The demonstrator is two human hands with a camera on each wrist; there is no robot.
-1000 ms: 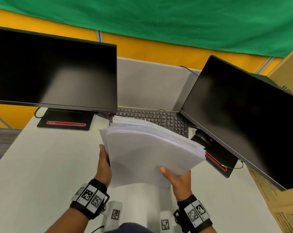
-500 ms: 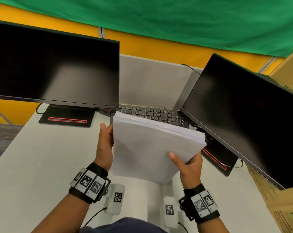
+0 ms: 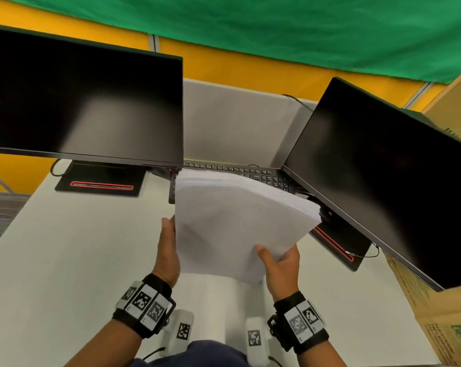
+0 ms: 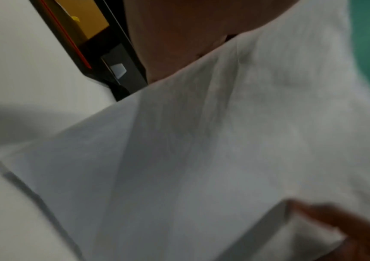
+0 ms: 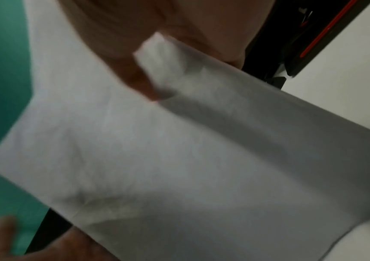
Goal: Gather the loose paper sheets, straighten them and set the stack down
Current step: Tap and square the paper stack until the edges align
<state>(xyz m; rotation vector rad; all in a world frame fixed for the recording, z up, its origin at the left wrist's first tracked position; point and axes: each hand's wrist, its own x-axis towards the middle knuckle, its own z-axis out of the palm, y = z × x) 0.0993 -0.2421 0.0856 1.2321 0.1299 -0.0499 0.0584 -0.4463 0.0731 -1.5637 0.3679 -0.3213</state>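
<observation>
While right hand [image 3: 282, 263] pinches, left hand [image 3: 168, 252] braces, paper stack [image 3: 237, 221] aloft

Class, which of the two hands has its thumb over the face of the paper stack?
The right hand: its thumb lies across the near corner of the paper stack, while the left hand only lies along the side edge.

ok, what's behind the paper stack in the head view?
A black keyboard. Its far key rows and left end show past the paper stack, and its near part is covered. A dark object at the stack's right corner is too hidden to name.
</observation>
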